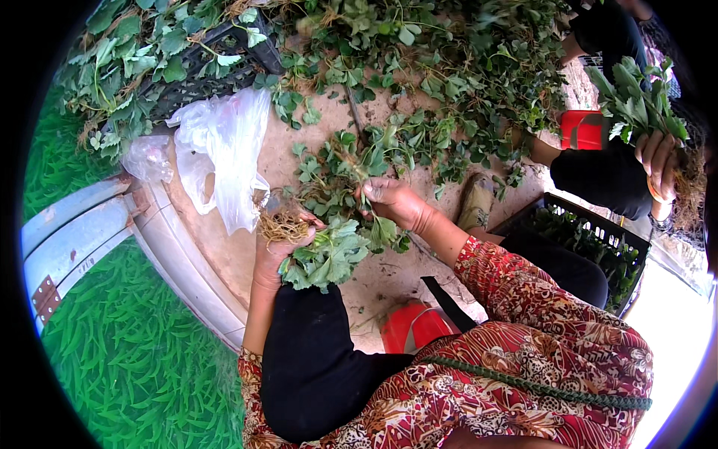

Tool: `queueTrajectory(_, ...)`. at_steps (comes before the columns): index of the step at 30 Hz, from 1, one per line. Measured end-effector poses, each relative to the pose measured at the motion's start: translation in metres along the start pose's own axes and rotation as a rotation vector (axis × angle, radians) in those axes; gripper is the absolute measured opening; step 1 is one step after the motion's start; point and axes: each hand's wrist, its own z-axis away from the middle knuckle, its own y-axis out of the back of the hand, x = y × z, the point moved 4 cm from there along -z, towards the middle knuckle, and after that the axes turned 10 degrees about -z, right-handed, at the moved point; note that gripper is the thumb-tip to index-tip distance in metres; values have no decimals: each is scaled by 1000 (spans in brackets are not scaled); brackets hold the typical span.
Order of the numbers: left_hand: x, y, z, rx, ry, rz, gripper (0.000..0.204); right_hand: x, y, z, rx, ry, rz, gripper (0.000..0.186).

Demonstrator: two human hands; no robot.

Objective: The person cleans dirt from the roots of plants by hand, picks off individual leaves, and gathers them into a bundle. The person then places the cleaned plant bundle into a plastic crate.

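Note:
My left hand (299, 233) is closed round a bunch of bare-root strawberry seedlings (327, 257). Their tan roots (281, 227) stick out on the left of the fist, and the serrated green leaves hang to the right, over my knee. Just above and to the right, my right hand (395, 200) pinches a single strawberry seedling (353, 166) between thumb and fingers. Its thin stem and roots point up and left, over the loose plants on the floor. Part of the left fingers is hidden behind leaves and roots.
A large heap of loose seedlings (464, 82) covers the floor ahead. White plastic bags (228, 150) lie at left, beside a black crate (262, 52) under plants. Another person's hand (658, 161) grips a bunch at far right. Another black crate (624, 238) and a red object (411, 327) stand nearby.

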Motion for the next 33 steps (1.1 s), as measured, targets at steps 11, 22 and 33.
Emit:
queueTrajectory(11,-2,14,15,71,28,294,40,-53,40,8,626,685,1561,27)
queueTrajectory(22,37,90,35,-109,-452,610,31,-91,59,-14,697,635,976,28)
queueTrajectory(33,40,54,24,-84,-388,590,28,-62,51,10,107,203,-32,17)
